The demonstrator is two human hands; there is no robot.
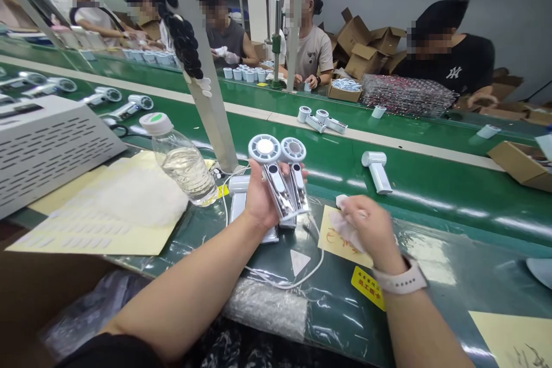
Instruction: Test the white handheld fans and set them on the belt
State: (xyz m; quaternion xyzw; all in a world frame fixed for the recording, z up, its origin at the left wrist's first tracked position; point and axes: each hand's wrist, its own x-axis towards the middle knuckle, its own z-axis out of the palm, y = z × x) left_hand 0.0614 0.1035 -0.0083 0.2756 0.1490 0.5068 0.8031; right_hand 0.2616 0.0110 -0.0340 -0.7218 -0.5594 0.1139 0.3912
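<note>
My left hand point(260, 198) is closed around two small handheld fans, a left fan point(278, 190) and a right fan point(297, 181), side by side with their round heads up. Shiny handles with dark round buttons face me. Below them, a pale blue fan point(238, 186) lies on the work surface, partly hidden by my hand. My right hand point(371, 227), slightly blurred, is closed on a crumpled white cloth or tissue point(345, 227) above a yellow paper point(326, 240) with red writing. A white cable point(322, 253) curls around a white triangular piece point(299, 261) between my arms.
A water bottle point(183, 169) and a grey vented box point(56, 146) stand left. A metal post point(211, 121) rises ahead. One fan point(378, 172) lies on the green conveyor point(435, 178), with several farther off. Several people work across the belt, near cardboard boxes point(366, 60).
</note>
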